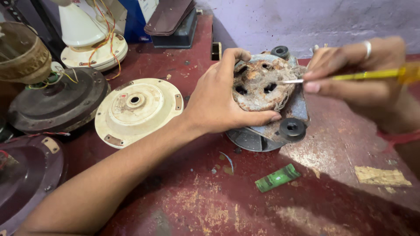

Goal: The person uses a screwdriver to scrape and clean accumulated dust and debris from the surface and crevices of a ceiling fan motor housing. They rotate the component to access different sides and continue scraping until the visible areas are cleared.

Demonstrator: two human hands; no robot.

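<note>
My left hand point(218, 102) grips a rusty, dusty round motor housing point(260, 83) with several dark holes, steadying it on the red worktable point(332, 144). My right hand point(358, 74), with a ring on one finger, holds a yellow-handled screwdriver point(372, 75). Its metal tip touches the right side of the housing face among cobweb-like fluff. The housing sits on a grey metal bracket point(299, 107) with black rubber grommets point(292, 129) at its corners.
A cream round fan cover point(138, 109) lies left of my left hand. Dark fan motor bodies point(57, 105) and a cream fan base with wires point(92, 43) stand at the left. A small green packet point(278, 177) lies on the table in front.
</note>
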